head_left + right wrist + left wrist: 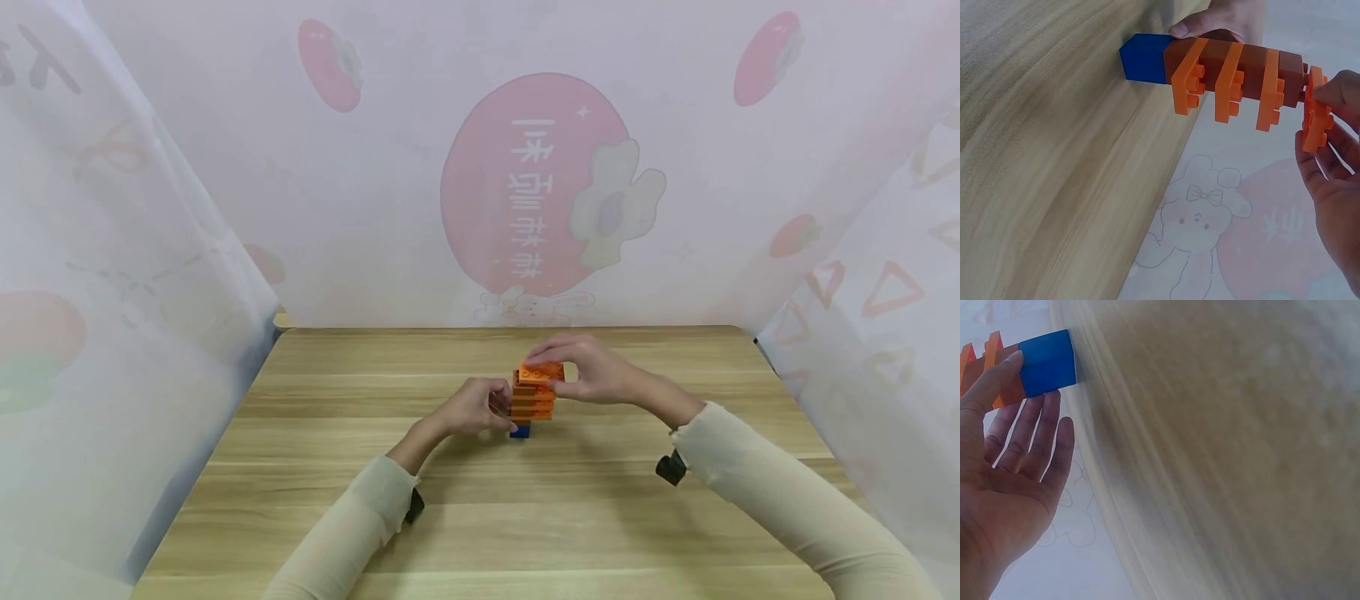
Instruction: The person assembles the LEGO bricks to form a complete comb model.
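A toy-brick tower (522,402) stands upright on the wooden table. Its base is a blue brick (1146,60), above which brown bricks (1261,70) alternate with orange bricks (1269,94) that jut out to one side. My left hand (471,407) steadies the tower low down, its thumb on one side near the blue brick and its fingers on another. At the top, my right hand (596,371) pinches another orange brick (1315,115) between thumb and fingers. That brick sits tilted against the uppermost brown brick, whose studs partly show; whether they are joined I cannot tell.
The light wooden table (450,517) spreads around the tower. White printed curtains (375,208) hang behind it and at both sides. Each wrist carries a small black device (671,468) near the sleeve cuff.
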Demonstrator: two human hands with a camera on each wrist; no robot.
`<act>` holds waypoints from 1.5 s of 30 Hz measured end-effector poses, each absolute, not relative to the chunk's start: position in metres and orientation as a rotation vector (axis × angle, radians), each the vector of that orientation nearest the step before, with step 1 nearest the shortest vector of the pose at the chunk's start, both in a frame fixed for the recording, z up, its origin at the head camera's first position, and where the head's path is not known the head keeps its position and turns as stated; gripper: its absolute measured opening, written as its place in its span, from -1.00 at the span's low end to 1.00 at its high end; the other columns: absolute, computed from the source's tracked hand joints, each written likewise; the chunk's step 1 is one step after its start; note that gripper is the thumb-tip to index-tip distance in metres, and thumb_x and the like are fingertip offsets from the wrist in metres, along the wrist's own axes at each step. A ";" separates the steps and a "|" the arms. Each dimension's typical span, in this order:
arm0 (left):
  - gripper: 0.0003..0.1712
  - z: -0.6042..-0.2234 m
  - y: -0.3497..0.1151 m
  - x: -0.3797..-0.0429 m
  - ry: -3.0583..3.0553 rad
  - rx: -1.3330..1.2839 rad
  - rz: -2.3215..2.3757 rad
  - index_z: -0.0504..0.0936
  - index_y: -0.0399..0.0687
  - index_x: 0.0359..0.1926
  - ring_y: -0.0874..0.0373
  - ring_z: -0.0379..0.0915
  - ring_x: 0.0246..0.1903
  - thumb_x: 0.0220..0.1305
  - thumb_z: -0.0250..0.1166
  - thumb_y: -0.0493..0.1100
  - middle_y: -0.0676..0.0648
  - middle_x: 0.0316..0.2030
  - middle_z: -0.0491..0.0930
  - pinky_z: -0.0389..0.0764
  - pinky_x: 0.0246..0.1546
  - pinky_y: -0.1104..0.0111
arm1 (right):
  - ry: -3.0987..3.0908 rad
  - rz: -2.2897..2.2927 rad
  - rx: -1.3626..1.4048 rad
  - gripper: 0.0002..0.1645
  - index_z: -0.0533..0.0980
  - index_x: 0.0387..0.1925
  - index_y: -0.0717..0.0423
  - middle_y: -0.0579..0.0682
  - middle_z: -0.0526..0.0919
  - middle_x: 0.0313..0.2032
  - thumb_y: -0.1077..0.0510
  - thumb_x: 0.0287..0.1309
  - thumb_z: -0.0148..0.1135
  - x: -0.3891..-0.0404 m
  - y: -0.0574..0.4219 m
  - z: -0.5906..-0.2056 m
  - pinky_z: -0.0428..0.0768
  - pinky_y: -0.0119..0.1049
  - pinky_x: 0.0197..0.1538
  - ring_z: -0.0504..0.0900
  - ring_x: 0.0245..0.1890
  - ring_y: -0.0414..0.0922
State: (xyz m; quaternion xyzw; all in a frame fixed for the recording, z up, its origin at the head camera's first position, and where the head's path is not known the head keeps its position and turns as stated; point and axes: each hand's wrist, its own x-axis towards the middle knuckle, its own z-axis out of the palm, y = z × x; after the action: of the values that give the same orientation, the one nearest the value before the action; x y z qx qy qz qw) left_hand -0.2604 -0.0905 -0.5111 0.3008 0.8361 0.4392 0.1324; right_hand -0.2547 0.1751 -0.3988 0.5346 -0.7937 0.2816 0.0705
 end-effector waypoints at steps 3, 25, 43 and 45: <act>-0.66 -0.511 -0.090 -0.261 2.431 0.878 1.271 0.66 -0.17 -0.16 0.15 0.73 -0.19 0.11 0.65 -0.31 -0.06 -0.20 0.78 0.77 -0.10 0.35 | -2.398 0.847 1.608 -0.53 0.71 0.12 0.22 0.08 0.75 0.09 0.40 0.13 0.43 -0.254 0.174 -0.399 0.74 0.00 0.11 0.72 0.11 0.04; -0.65 -0.510 -0.091 -0.262 2.410 0.893 1.296 0.65 -0.20 -0.16 0.15 0.73 -0.19 0.10 0.65 -0.32 -0.08 -0.19 0.78 0.77 -0.11 0.37 | -2.442 0.873 1.567 -0.71 0.75 0.06 0.18 0.05 0.78 0.03 0.22 0.32 0.46 -0.255 0.163 -0.402 0.75 -0.07 0.11 0.75 0.06 -0.01; -0.65 -0.510 -0.092 -0.262 2.400 0.892 1.299 0.65 -0.18 -0.15 0.13 0.74 -0.18 0.11 0.65 -0.32 -0.08 -0.19 0.78 0.77 -0.10 0.35 | -2.436 1.003 1.516 -0.76 0.78 -0.04 0.22 0.06 0.81 -0.07 0.30 0.25 0.50 -0.253 0.157 -0.401 0.78 -0.07 0.01 0.78 -0.05 -0.01; -0.65 -0.510 -0.092 -0.262 2.390 0.892 1.311 0.66 -0.17 -0.15 0.12 0.74 -0.18 0.11 0.65 -0.33 -0.08 -0.19 0.78 0.78 -0.11 0.35 | -2.448 0.981 1.516 -0.76 0.78 -0.04 0.22 0.05 0.81 -0.07 0.30 0.25 0.50 -0.253 0.156 -0.400 0.78 -0.08 0.01 0.78 -0.06 -0.01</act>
State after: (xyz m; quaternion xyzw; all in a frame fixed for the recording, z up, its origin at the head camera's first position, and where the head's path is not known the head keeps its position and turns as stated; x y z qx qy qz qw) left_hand -0.2616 -0.0917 -0.5096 0.3081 0.8255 0.4528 0.1363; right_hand -0.2534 0.1557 -0.4004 0.4979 -0.8037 0.3220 0.0498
